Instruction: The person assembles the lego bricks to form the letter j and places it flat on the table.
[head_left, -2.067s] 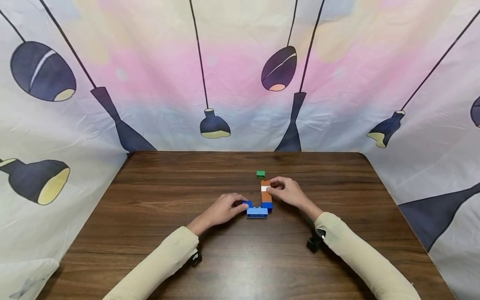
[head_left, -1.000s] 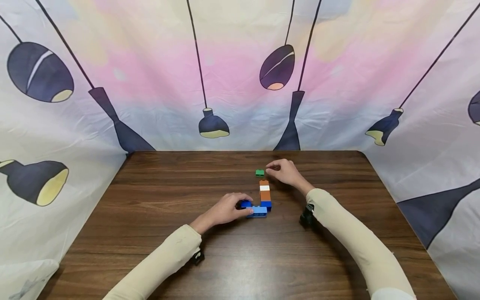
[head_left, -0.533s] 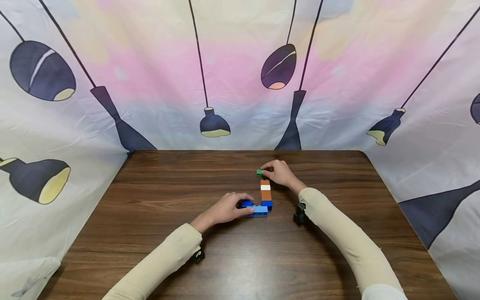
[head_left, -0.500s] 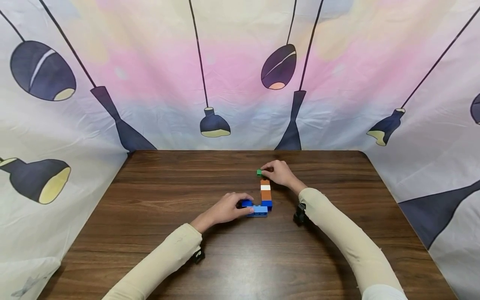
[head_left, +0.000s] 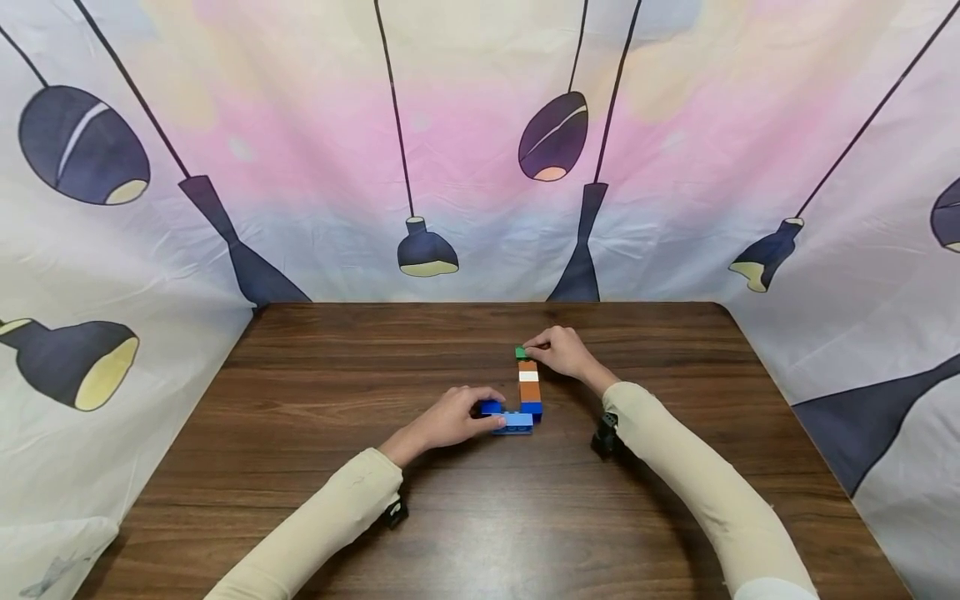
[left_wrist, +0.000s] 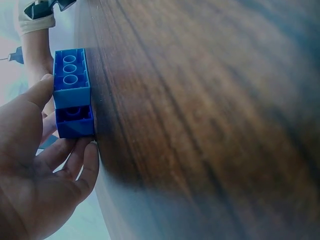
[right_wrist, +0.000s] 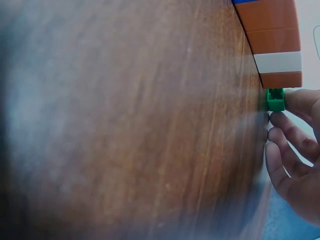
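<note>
My right hand (head_left: pixel 562 352) pinches a small green toy brick (head_left: pixel 521 353) at the far end of a row of orange bricks (head_left: pixel 529 392) with a white brick (head_left: pixel 528 377) among them. In the right wrist view, the green brick (right_wrist: pixel 275 102) sits right by the last orange piece; whether they are joined cannot be told. A dark blue brick (head_left: pixel 532 410) forms the row's near end, behind a long light blue brick (head_left: pixel 517 422). My left hand (head_left: pixel 450 419) grips the light blue brick and another dark blue brick (left_wrist: pixel 75 129), thumb on the former, fingers at the latter.
The bricks lie on a brown wood-grain table (head_left: pixel 480 517). Behind it and along its sides hangs a pastel cloth (head_left: pixel 480 150) printed with dark lamps. Each sleeve carries a black wrist camera, the right one (head_left: pixel 604 435) close above the tabletop.
My right hand has left the orange-and-white row, reached to the green brick, pinched it and drawn it nearer to the row's far end. My left thumb has shifted onto the light blue brick.
</note>
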